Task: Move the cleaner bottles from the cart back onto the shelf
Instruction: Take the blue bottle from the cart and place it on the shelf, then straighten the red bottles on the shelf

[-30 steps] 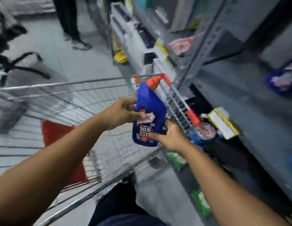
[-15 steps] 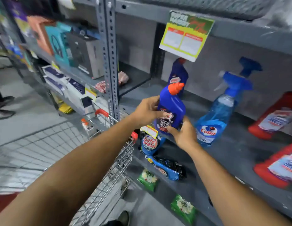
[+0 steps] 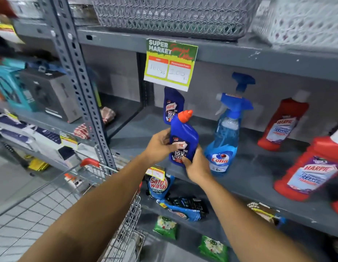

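Observation:
A blue Harpic cleaner bottle [image 3: 184, 135] with an orange cap stands upright at the front edge of the grey shelf [image 3: 258, 167], held by both hands. My left hand [image 3: 158, 146] grips its left side and my right hand [image 3: 197, 167] cups its lower right. A second blue Harpic bottle [image 3: 172, 104] stands behind it near the shelf's back wall. The wire cart [image 3: 107, 186] with a red handle is at the lower left, below my left arm; its contents are hidden.
A blue Colin spray bottle [image 3: 224, 140] stands just right of the held bottle. Red Harpic bottles [image 3: 283, 125] [image 3: 311, 173] are further right. A price sign [image 3: 170, 63] hangs above. Detergent pouches [image 3: 158, 184] lie on the lower shelf. A grey upright post [image 3: 83, 91] stands left.
The blue bottle was lifted out of the cart and carried right to the shelf with both hands. It now sits lower, at the shelf's front edge.

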Tool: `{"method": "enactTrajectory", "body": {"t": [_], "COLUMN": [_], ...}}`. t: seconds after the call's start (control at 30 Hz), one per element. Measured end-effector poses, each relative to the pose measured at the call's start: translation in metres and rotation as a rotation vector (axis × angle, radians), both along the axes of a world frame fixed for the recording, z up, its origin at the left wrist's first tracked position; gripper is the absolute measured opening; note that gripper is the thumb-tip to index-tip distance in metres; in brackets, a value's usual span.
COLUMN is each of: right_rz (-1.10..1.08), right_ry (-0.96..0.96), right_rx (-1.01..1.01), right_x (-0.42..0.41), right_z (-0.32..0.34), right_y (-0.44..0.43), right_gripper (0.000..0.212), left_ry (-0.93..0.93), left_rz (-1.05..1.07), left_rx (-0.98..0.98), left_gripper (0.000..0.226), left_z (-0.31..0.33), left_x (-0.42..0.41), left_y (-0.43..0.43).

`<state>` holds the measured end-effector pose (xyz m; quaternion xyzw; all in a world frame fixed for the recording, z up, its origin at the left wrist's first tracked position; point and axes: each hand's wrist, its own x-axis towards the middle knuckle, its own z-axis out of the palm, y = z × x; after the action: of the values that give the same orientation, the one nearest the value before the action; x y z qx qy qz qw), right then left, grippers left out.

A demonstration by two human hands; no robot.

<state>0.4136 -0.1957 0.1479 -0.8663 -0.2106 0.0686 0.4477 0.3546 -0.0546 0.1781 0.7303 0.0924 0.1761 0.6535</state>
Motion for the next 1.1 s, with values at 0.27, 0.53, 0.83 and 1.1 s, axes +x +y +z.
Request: {"method": "enactTrajectory", "body": {"t": [0.27, 0.53, 0.83, 1.1], "right_rz": [-0.021, 0.076, 0.011, -0.367], "right_ry": [0.054, 0.123, 0.128, -0.124], "right_rx": [-0.018, -0.114, -0.105, 0.219], "right_x": [-0.022, -0.026, -0.033, -0.034], "right_z": [-0.012, -0.008, -0.012, -0.04], "right_y": [0.016, 0.072, 0.067, -0.076], "right_gripper": [0.045, 0.044, 0.063, 0.05], "left_ry": [0.143, 0.165, 0.238, 0.022], "left_rz": [-0.069, 0.101, 0.179, 0.111], "left_rx": [0.267, 0.204, 0.216, 0.491], "left_gripper": [0.083, 0.082, 0.075, 0.065], "left_z": [-0.05, -0.062, -0.052, -0.058], "left_x": [-0.018, -0.036, -0.049, -0.062], "left_y": [0.016, 0.063, 0.053, -0.036]}}
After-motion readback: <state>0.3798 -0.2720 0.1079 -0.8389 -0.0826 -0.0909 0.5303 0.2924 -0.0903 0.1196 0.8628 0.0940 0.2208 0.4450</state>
